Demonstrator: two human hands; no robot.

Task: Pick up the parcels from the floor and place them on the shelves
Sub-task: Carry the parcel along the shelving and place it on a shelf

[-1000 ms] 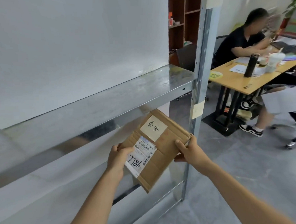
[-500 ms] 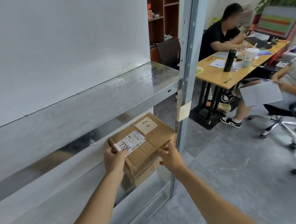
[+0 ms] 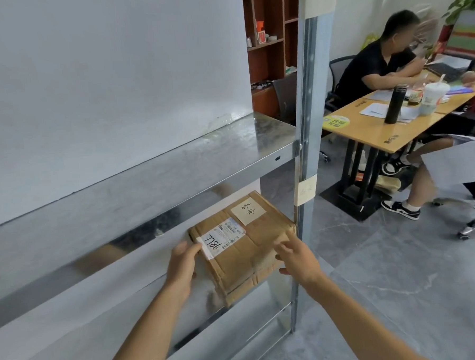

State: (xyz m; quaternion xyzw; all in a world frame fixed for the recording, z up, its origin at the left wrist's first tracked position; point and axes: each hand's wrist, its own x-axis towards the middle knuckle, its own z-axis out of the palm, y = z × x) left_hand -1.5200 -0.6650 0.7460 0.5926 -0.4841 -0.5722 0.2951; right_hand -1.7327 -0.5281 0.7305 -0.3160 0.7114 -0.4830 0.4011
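Note:
A brown cardboard parcel [image 3: 244,244], with a white shipping label marked 7786 and a handwritten paper tag, lies flat on the lower metal shelf [image 3: 182,301], tucked under the upper shelf [image 3: 148,181] and close to the right upright post [image 3: 306,154]. My left hand [image 3: 182,268] is at the parcel's left edge, thumb touching the label corner, fingers loose. My right hand [image 3: 298,256] hovers at the parcel's near right corner with fingers spread and slightly blurred, not gripping it.
A white wall panel backs the shelving. To the right, grey tiled floor [image 3: 374,296] leads to a wooden desk [image 3: 371,134] with a black flask, cups and papers. Two people sit there on office chairs. A brown bookcase [image 3: 267,40] stands behind.
The parcel went from tilted in both hands in front of the rack to lying flat on the lower shelf. Both hands have loosened their hold.

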